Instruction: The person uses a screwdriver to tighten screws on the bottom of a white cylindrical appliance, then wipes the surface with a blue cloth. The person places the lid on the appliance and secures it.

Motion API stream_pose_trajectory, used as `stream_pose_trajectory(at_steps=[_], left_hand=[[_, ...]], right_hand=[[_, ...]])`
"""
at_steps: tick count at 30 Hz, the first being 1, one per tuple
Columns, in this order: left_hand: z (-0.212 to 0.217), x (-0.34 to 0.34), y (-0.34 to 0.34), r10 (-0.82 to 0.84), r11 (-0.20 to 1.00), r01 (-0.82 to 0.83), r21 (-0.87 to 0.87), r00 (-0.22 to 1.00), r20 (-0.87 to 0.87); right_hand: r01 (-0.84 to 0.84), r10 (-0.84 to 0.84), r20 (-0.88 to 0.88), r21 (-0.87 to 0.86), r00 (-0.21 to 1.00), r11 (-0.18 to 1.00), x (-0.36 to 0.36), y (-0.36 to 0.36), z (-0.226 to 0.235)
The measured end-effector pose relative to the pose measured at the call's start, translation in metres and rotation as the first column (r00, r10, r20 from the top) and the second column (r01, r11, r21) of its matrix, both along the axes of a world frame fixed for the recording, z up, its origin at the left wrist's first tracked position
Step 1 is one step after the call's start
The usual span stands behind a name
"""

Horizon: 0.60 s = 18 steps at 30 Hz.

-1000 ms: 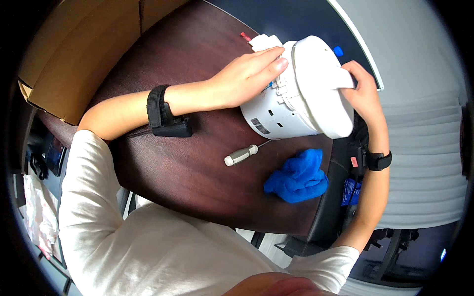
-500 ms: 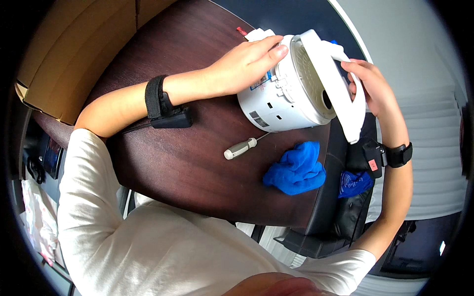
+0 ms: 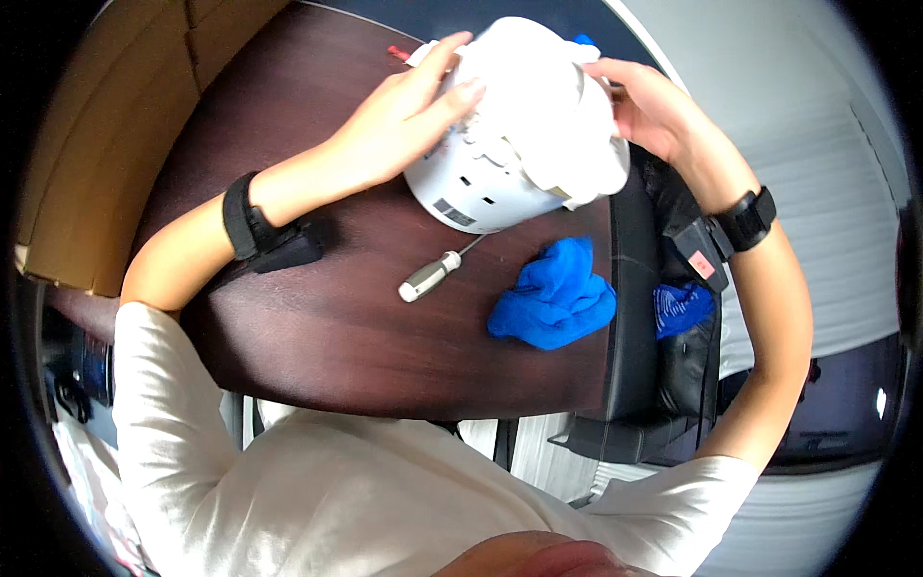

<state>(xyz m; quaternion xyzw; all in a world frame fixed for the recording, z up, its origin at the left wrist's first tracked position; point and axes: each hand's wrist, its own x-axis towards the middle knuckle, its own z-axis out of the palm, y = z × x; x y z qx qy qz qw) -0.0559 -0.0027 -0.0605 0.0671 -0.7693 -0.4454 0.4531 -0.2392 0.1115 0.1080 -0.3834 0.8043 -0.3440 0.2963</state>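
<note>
On the far part of the table stands a white, round appliance body (image 3: pixel 452 188) that looks like a rice cooker, with small slots and a label on its side. A white cover (image 3: pixel 534 77) lies over its top, slightly blurred. My left hand (image 3: pixel 399 125) rests against the body's left side, fingers stretched and thumb apart. Curled round the right edge of the cover are the fingers of my right hand (image 3: pixel 659 115), partly hidden behind it. A screwdriver (image 3: pixel 431 277) with a grey and white handle lies just in front, its tip close to the body.
A crumpled blue cloth (image 3: pixel 556 293) lies near the right edge of the dark wooden table (image 3: pixel 317 327). Cardboard boxes (image 3: pixel 106 144) stand at the left. Beyond the right edge is a black chair (image 3: pixel 630 385) with a blue item (image 3: pixel 683 310) on it.
My right hand has brought the raised, tilted cover down over the body, hiding the opening seen before. My left hand stays at the body's side. The whole view has shifted slightly.
</note>
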Motion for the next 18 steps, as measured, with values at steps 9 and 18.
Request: stream_pose_trajectory(at_steps=[9, 18], left_hand=[[0.009, 0.009, 0.01, -0.072, 0.986, 0.063, -0.153, 0.996, -0.053], [0.012, 0.014, 0.004, 0.061, 0.943, -0.04, -0.329, 0.997, 0.054]], right_hand=[[-0.274, 0.361, -0.441, 0.251, 0.822, 0.929, -0.01, 0.019, 0.012], [-0.593, 0.338, -0.908, 0.417, -0.246, 0.688, -0.016, 0.011, -0.002]])
